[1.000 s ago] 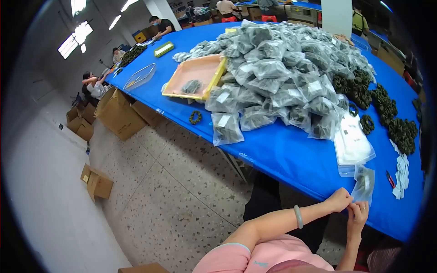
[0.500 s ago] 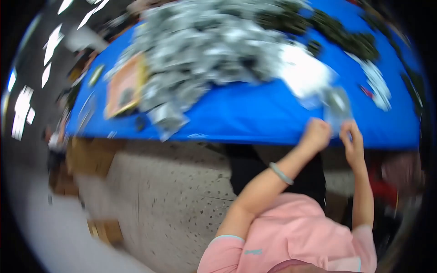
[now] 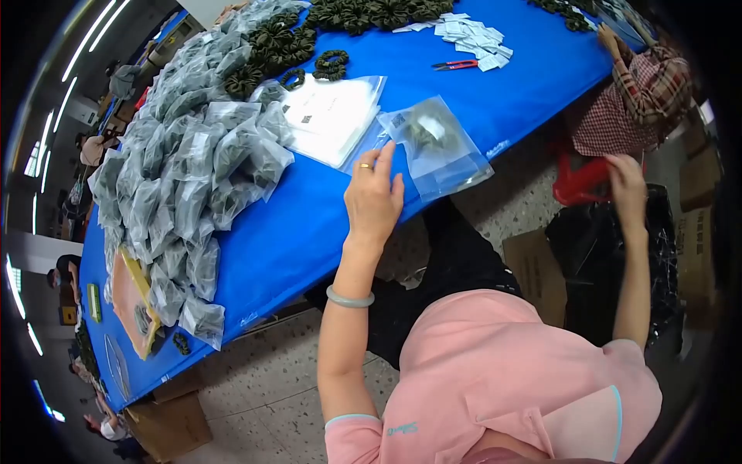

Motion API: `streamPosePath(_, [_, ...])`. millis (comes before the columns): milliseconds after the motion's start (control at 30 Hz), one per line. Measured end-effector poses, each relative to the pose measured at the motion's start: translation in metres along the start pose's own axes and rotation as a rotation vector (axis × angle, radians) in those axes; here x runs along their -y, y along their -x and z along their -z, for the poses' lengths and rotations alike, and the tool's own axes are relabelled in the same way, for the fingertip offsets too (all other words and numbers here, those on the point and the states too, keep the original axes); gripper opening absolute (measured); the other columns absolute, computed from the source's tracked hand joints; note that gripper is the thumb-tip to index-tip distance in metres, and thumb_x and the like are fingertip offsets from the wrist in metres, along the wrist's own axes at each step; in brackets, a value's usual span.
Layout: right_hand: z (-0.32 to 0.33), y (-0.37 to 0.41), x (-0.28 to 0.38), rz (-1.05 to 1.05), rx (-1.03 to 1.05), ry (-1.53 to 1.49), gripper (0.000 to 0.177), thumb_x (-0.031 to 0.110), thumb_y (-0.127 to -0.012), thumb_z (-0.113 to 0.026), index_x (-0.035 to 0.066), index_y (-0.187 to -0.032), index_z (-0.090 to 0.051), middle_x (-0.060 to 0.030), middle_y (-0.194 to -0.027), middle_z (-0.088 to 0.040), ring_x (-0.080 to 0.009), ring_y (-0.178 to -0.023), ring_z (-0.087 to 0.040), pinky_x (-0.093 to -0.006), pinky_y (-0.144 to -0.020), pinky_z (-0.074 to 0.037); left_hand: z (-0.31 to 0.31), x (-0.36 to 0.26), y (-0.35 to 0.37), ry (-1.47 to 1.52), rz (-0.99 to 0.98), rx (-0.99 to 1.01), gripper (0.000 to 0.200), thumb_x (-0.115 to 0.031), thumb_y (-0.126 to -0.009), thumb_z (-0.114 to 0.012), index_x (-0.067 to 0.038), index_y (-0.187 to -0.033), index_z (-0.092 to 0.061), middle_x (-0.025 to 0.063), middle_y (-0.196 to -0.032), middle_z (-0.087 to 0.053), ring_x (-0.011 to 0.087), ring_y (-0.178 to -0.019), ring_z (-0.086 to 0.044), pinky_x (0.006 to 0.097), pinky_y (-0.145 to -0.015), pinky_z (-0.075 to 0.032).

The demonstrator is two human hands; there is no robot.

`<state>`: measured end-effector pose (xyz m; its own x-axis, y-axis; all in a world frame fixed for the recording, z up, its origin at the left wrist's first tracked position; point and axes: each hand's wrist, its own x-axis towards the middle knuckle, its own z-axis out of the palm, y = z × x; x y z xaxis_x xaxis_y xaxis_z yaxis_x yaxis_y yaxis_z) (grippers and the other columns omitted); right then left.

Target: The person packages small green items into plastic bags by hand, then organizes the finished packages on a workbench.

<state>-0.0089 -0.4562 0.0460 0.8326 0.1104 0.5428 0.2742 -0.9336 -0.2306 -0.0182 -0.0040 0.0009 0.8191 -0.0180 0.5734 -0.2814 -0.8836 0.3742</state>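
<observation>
A clear plastic bag [image 3: 440,147] with a dark green scrunchie inside lies near the table edge. My left hand [image 3: 373,189], with a ring and a pale bracelet, is at the bag's left edge, its fingertips on the plastic and its thumb apart. My right hand [image 3: 629,189] is off the table at the right, beside a red stool [image 3: 580,182]; its fingers are slightly blurred, loosely bent and apart, with nothing visible in them. A stack of flat clear bags [image 3: 332,116] lies beyond my left hand.
Filled bags [image 3: 185,162] are heaped on the blue table [image 3: 286,232]. Dark green scrunchies [image 3: 270,46], white labels [image 3: 479,40] and red-handled snips [image 3: 456,65] lie farther back. Another person [image 3: 641,97] works at the right. Cardboard boxes [image 3: 533,267] stand below the table.
The view has turned right. The filled bag, earlier at both hands, now lies on the table; my right hand has moved away from it to the right, off the table.
</observation>
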Motion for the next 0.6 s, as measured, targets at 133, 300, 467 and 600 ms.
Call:
streamPosePath(133, [-0.095,-0.067,0.124,0.742,0.029,-0.046,0.035,0.008,-0.082,-0.062,0.013,-0.116,-0.064,-0.0029,-0.124,-0.062,-0.0221,-0.112,-0.059,-0.0338,-0.095,-0.046,-0.001,-0.003,-0.011,-0.139,-0.32,0.007,0.036,-0.008,-0.082,-0.067,-0.013,-0.117,-0.063,0.0051,-0.115,-0.065,0.0233,-0.1,-0.057,0.0348,-0.086,-0.045])
streamPosePath(300, [-0.155,-0.087,0.139,0.728,0.313,-0.633,0.013,0.008,-0.08,-0.068,0.011,-0.092,-0.069,-0.0004,-0.12,-0.067,-0.0244,-0.126,-0.052,-0.0333,-0.097,-0.044,-0.021,0.0,-0.006,0.118,-0.229,-0.006,0.017,-0.012,-0.085,-0.067,-0.01,-0.102,-0.071,0.0026,-0.104,-0.069,0.0207,-0.095,-0.057,0.0349,-0.091,-0.041])
streamPosePath(467, [-0.169,-0.078,0.156,-0.055,0.468,-1.168,0.004,0.003,-0.087,-0.065,0.005,-0.088,-0.068,-0.0049,-0.1,-0.068,-0.0191,-0.1,-0.06,-0.0286,-0.086,-0.047,-0.027,-0.01,-0.006,0.488,0.352,0.026,0.01,-0.016,-0.087,-0.068,-0.008,-0.089,-0.073,0.0026,-0.093,-0.07,0.0192,-0.09,-0.057,0.0328,-0.088,-0.04])
streamPosePath(600, [-0.158,-0.062,0.173,0.009,0.28,-1.15,0.007,0.006,-0.091,-0.062,0.004,-0.086,-0.067,-0.0046,-0.095,-0.065,-0.0158,-0.09,-0.059,-0.0259,-0.08,-0.045,-0.029,-0.013,-0.004,0.558,0.466,-0.024,0.012,-0.018,-0.088,-0.068,-0.006,-0.085,-0.072,0.0022,-0.086,-0.07,0.0183,-0.086,-0.056,0.0312,-0.087,-0.039])
